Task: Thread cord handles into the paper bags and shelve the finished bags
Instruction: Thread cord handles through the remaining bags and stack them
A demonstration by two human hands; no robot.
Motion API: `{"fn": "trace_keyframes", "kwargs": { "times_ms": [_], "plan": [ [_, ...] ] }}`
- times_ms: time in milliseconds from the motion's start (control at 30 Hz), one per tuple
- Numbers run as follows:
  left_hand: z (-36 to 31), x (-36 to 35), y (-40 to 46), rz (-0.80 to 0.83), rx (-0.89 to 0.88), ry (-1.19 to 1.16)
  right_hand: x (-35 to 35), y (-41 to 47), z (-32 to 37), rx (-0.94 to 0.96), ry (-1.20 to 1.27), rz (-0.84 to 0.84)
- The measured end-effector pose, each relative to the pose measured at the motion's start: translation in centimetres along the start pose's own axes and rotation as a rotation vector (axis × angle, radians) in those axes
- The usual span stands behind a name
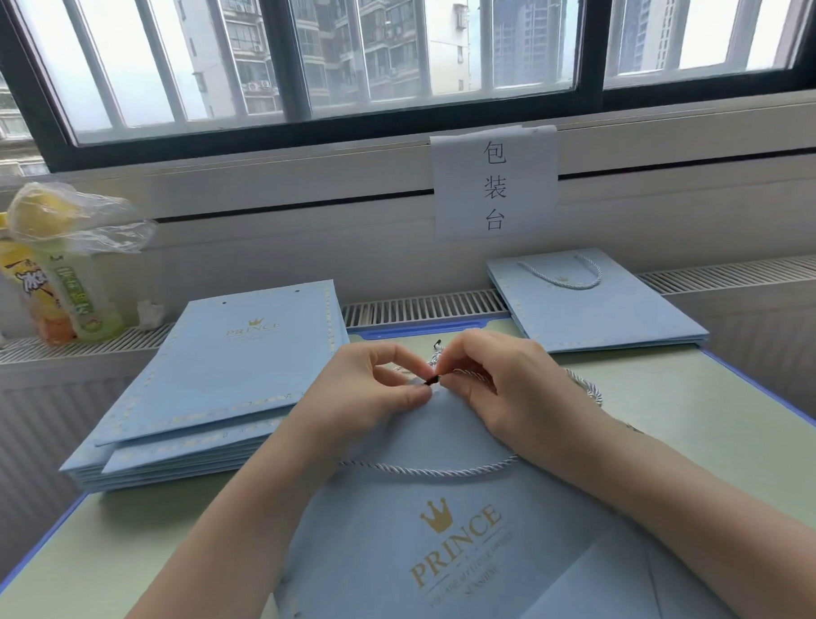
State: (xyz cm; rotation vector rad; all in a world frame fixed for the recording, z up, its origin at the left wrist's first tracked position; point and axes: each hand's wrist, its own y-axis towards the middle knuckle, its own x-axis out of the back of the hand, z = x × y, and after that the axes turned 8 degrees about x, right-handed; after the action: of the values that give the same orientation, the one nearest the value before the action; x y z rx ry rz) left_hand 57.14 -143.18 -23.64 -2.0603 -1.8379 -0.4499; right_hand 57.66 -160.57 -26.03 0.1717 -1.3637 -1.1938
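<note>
Pinching the cord (474, 468) tip at frame center, right hand (508, 389) fed it twd left hand (377, 390), which pinched the bag (453, 541) edge by the hole. Best kept the tip straight & bag flat, w/ slack loose, I'd say.

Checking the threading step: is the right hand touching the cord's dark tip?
Touching. The head view shows the right hand pinching the cord just behind its dark tip, thumb and forefinger closed on it above the bag.

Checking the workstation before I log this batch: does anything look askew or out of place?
Only the unthreaded bag stack on the left: its sheets are fanned unevenly. The finished bags lie squarely stacked.
</note>
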Motion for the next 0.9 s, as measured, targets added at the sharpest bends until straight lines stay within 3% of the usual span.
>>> {"fn": "trace_keyframes", "kwargs": {
  "times_ms": [133,300,533,733,900],
  "plan": [
    [-0.1,0.2,0.1,0.005,0.085,-0.036,0.2,-0.1,0.1,0.018,-0.112,-0.021],
    [-0.1,0.0,0.1,0.039,0.151,0.035,0.1,-0.2,0.4,0.081,-0.215,0.069],
    [0.0,0.1,0.2,0.022,0.135,0.025,-1.0,-0.4,0.5,-0.016,-0.050,0.058],
    [0.6,0.8,0.3,0.074,0.230,-0.056,-1.3,-0.5,0.4,-0.073,0.098,0.107],
    [0.4,0.7,0.2,0.103,0.244,-0.053,-1.5,-0.5,0.6,-0.005,0.034,0.052]
  ]
}}
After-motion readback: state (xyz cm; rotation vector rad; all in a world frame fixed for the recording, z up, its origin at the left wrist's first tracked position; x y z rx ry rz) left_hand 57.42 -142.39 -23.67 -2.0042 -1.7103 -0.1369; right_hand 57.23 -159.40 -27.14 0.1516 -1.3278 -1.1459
